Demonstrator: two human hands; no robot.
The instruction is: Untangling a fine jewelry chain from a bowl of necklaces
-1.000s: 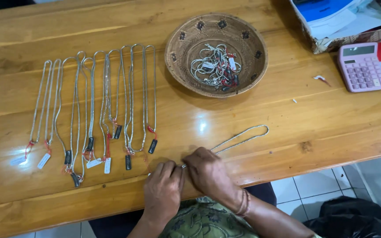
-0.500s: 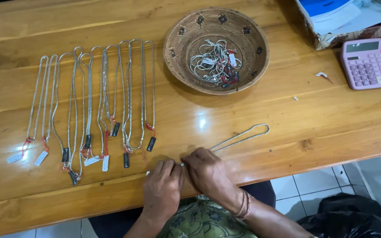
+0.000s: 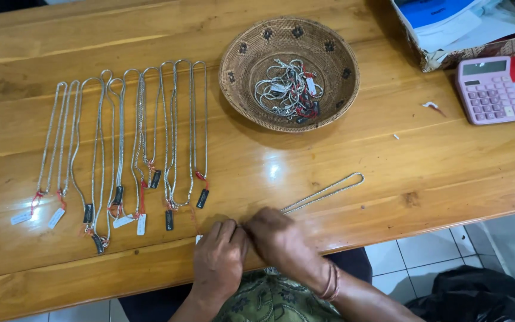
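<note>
While both hands meet at the lower centre of the frame, the left hand (image 3: 219,259) and right hand (image 3: 281,241) each have their grip pinched together on one end of a silver chain (image 3: 324,192), which stretches up-right across the table (image 3: 353,155). Tagged chains (image 3: 123,149) lie in a row at left; a woven basket (image 3: 344,89) of more chains sits upper centre, a pink calculator (image 3: 489,90) upper right.

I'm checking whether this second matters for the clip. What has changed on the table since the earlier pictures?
Very little. Both hands, left and right, stay together at the near end of the loose chain, which still stretches up and right across the table. The row of tagged chains, the basket and the calculator lie as before; only the camera shifted slightly.
</note>
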